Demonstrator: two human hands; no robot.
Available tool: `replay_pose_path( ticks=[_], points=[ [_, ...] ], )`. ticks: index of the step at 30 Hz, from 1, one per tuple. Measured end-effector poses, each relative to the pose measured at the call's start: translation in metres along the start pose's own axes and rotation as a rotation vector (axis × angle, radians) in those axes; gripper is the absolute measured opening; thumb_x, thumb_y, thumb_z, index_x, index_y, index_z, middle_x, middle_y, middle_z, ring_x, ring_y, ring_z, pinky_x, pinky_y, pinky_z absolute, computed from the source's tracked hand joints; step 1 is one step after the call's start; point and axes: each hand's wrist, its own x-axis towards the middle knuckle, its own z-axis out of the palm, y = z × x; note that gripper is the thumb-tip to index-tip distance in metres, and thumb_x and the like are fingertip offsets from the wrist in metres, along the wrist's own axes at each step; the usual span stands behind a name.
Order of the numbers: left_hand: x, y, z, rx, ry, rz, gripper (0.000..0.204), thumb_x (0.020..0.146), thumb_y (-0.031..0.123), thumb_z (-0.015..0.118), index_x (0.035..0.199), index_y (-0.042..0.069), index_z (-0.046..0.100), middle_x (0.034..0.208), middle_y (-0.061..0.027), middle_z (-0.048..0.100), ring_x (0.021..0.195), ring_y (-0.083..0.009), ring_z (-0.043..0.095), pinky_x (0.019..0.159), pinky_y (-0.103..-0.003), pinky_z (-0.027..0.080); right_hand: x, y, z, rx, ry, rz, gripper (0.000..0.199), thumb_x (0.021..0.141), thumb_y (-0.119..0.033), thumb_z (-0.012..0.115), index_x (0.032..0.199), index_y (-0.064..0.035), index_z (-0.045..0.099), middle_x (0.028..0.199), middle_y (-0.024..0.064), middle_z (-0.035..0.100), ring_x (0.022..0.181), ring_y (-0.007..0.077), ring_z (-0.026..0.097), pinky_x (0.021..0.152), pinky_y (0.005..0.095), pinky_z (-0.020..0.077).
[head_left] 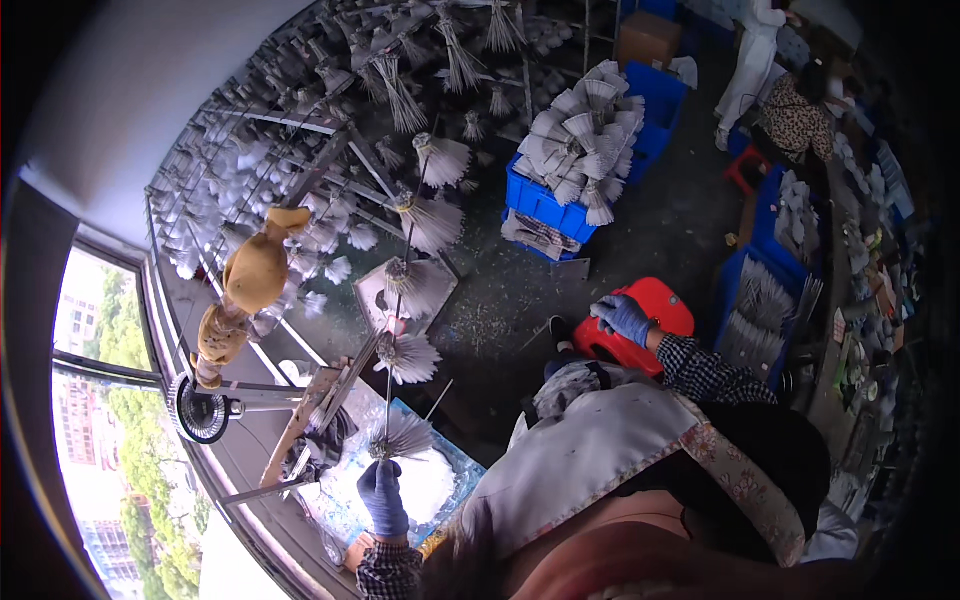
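My left hand (383, 495), in a blue-grey glove, is closed at the tied lower end of a bundle of thin white sticks (405, 438). The loose ends of that bundle fan out above and to the right of my fingers. A thin dark rod (392, 385) rises from it past several similar bundles, among them a white fanned bundle (408, 357). My right hand (622, 318), gloved alike, is held out in front of a red plastic stool (668, 305). Its fingers are loosely bent and apart, with nothing visible in them.
Beneath my left hand a bright white surface lies beside blue plastic sheeting (465, 470). A yellow stuffed toy (255, 275) and a round black fan (198, 410) stand near the window. Racks of hanging bundles (300, 150) fill the back left. A blue crate (545, 200) holds more bundles. People work at back right.
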Motion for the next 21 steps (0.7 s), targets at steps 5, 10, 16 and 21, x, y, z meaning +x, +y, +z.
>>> replay_pose_path(
  ticks=[5,10,16,21],
  points=[
    [0.063,0.085,0.045,0.071,-0.008,0.102,0.038,0.092,0.029,0.055,0.063,0.004,0.053,0.054,0.0032,0.039,0.051,-0.0062,0.034,0.048,-0.027,0.024,0.077,0.005,-0.060,0.089,0.054,0.052,0.024,0.093,-0.028,0.063,0.093,-0.0041,0.064,0.069,0.0030,0.065,0.049,0.0083,0.054,0.047,0.0250,0.0436],
    [0.105,0.154,0.077,-0.082,0.028,0.140,0.035,0.092,0.023,0.054,0.061,0.005,0.049,0.057,0.0018,0.042,0.049,-0.0068,0.037,0.046,-0.025,0.026,0.138,-0.045,-0.093,0.044,0.007,-0.007,0.023,0.094,-0.027,0.061,0.094,-0.0047,0.065,0.068,0.0022,0.064,0.051,0.0077,0.055,0.047,0.0245,0.0443],
    [0.155,0.251,0.116,-0.013,0.114,0.103,0.031,0.091,0.026,0.056,0.066,0.009,0.049,0.062,0.0057,0.040,0.054,-0.0041,0.032,0.049,-0.024,0.022,0.152,-0.066,-0.133,0.046,0.080,-0.052,0.021,0.095,-0.025,0.060,0.093,-0.0049,0.065,0.068,0.0026,0.065,0.052,0.0077,0.056,0.050,0.0251,0.0457],
    [0.228,0.285,0.085,0.313,0.138,0.403,0.018,0.092,0.008,0.050,0.075,0.005,0.055,0.064,0.0040,0.049,0.051,-0.0081,0.039,0.046,-0.026,0.029,0.173,-0.016,-0.148,0.128,0.098,-0.027,0.025,0.093,-0.028,0.063,0.099,-0.0049,0.067,0.071,0.0027,0.067,0.054,0.0082,0.058,0.050,0.0260,0.0473]
  ],
)
